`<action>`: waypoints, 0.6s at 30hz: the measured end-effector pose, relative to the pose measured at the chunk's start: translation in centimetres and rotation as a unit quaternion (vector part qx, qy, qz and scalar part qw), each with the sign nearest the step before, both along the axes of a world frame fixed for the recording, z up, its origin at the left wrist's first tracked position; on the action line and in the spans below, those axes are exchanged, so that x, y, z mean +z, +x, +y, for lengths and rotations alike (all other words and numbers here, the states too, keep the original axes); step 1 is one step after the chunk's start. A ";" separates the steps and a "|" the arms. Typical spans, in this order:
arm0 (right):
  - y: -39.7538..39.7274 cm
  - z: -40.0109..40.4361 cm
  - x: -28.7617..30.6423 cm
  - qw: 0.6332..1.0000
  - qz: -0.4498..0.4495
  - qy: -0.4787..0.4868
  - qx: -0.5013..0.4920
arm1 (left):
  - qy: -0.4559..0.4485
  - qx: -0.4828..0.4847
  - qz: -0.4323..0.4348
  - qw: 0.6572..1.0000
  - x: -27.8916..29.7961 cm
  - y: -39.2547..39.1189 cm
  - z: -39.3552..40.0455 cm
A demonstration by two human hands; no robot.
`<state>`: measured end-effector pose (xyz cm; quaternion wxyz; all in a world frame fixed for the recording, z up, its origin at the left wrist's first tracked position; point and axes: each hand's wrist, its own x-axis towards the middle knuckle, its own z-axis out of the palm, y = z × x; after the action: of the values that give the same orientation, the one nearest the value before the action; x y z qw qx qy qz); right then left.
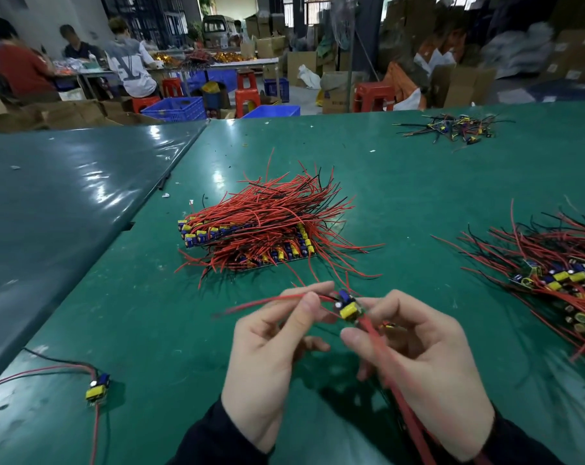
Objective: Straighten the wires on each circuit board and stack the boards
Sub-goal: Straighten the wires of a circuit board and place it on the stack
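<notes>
1. Board in hand: a small circuit board (347,307) with a yellow part and a blue capacitor sits between the two hands, raised above the green bench (150,330) as far as I can judge from the shadow under them.
2. Left hand (274,350) — its thumb and forefinger pinch a red wire (267,301) just left of the board; that wire runs out leftward and slightly down, away from the fingers.
3. Right hand (418,367) grips the board's right side, with another red lead (395,380) trailing back toward the person across its palm side; motion blur hides exactly which fingers press it.
4. Key relation, as I judge it: the pinched wire's long axis lies left–right, so a straightening stroke would run leftward from the board, and the left hand is the nearer one for it.
5. Room: bare bench lies left of the left hand; a lone board (97,388) rests well off to the lower left.
6. Stacked boards (250,236) lie ahead of the fingers, wires fanning right — the likely drop place. An unsorted heap (559,280) lies to the right of the right hand.
</notes>
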<state>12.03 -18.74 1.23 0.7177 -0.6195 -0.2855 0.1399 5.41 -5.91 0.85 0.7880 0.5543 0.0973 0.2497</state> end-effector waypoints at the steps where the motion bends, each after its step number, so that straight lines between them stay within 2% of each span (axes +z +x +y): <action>1: 0.1 0.0 0.0 1.000 -0.007 -0.020 0.006 | 0.000 0.003 -0.004 1.000 0.1 0.0 0.2; 3: 0.5 0.0 0.0 0.999 0.017 -0.030 0.016 | 0.004 0.015 -0.009 1.000 0.4 -0.1 0.5; 7: 1.0 0.1 0.1 0.983 0.148 -0.045 0.103 | 0.083 0.086 -0.014 0.993 0.0 0.0 0.3; 10: 0.6 0.2 -0.3 0.973 0.132 -0.100 0.162 | 0.126 0.099 -0.016 0.987 -0.5 0.0 -0.2; 14: 0.4 0.3 -0.6 0.976 0.124 -0.086 0.158 | 0.163 0.077 -0.013 0.984 -0.9 -0.1 -0.6; 18: 0.7 0.2 -0.2 0.967 0.124 -0.109 0.196 | 0.152 0.047 -0.016 0.987 -0.7 0.0 -0.2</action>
<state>12.73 -18.56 1.03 0.6341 -0.6040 -0.2931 0.3837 5.40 -6.14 0.11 0.6830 0.6587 0.0720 0.3071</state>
